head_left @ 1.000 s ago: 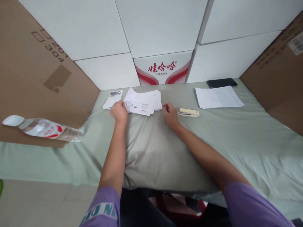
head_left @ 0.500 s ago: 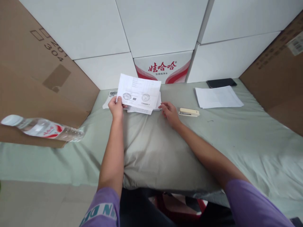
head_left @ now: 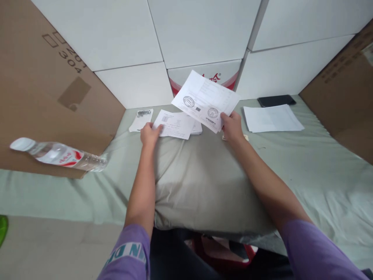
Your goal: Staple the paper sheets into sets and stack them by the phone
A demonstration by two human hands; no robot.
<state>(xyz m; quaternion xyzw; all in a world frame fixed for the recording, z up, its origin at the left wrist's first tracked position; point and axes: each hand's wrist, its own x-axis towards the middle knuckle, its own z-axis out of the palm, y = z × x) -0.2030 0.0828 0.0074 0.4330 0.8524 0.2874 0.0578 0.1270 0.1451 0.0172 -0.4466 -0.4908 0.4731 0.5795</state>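
Note:
A white printed sheet with two round stamps (head_left: 204, 97) is pinched at its lower right corner by my right hand (head_left: 232, 125), held tilted above the cloth. My left hand (head_left: 150, 134) grips the left edge of another printed sheet (head_left: 176, 126), thumb on top. Part of a stack of papers (head_left: 197, 128) shows beneath and to the right of that sheet. A cream stapler (head_left: 246, 137) lies under my right hand and is mostly hidden by it.
At the left lies a white card with small metal pieces (head_left: 142, 116). To the right are a paper stack (head_left: 271, 118) and a black phone (head_left: 276, 101). A plastic water bottle (head_left: 62, 154) lies by the cardboard box (head_left: 58, 93). White boxes (head_left: 134, 85) stand behind.
The stamped sheet has passed from my left hand to my right hand and moved up and right. My left hand now holds a different sheet. The stapler has become mostly covered.

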